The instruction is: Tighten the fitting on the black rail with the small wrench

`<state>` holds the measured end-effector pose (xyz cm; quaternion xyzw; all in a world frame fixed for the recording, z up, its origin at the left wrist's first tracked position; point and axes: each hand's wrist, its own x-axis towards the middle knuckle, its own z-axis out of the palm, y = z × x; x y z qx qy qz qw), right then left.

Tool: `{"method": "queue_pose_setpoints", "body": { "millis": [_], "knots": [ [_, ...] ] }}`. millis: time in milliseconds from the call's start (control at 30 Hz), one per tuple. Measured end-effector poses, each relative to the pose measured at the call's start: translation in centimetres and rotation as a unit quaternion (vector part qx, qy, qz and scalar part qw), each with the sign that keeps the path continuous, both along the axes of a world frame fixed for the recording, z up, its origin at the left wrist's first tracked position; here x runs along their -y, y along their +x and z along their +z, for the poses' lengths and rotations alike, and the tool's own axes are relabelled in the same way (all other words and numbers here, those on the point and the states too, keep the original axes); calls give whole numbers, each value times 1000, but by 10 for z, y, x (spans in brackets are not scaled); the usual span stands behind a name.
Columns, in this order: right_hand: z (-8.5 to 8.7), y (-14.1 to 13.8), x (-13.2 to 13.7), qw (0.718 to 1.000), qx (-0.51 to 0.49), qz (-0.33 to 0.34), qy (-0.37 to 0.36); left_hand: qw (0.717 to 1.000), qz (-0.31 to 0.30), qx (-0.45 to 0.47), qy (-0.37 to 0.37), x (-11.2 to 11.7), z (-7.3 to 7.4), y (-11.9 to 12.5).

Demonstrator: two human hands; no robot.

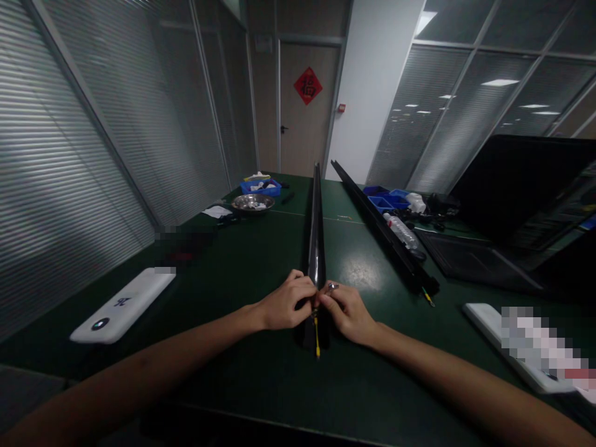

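A long black channel-shaped bar [316, 230] lies lengthwise on the green table, its near end between my hands. From that end a short yellow wire [317, 338] sticks out toward me. My left hand [291, 301] is closed at the bar's left side, its fingertips on the near end. Opposite it, my right hand [347, 310] pinches at the same spot, with a ring on one finger. What lies between the fingertips is too small and covered to make out.
A second black bar [382, 226] lies to the right, a yellow-green wire [427, 297] at its end. Beside it are blue bins [379, 203] and a plastic bottle [403, 233]. Far left stand a metal bowl [252, 203] and a blue tray [261, 188]. White devices [125, 307] flank both sides.
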<state>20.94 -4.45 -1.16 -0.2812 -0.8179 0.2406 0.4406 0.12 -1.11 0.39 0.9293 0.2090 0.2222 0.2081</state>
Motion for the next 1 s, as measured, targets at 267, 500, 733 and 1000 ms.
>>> {"method": "queue_pose_setpoints", "body": {
  "millis": [267, 500, 733, 1000],
  "knots": [
    [-3, 1, 0, 1000, -11, -2, 4, 1000, 2, -6, -13, 1, 3, 0],
    [0, 0, 0, 1000, 5, -1, -4, 1000, 2, -7, -8, 1, 2, 0],
    [-2, 2, 0, 1000, -12, 16, -4, 1000, 0, -10, -8, 1, 3, 0],
    [-2, -1, 0, 1000, 9, -23, 1, 1000, 6, -10, -8, 0, 0, 0]
  ]
}}
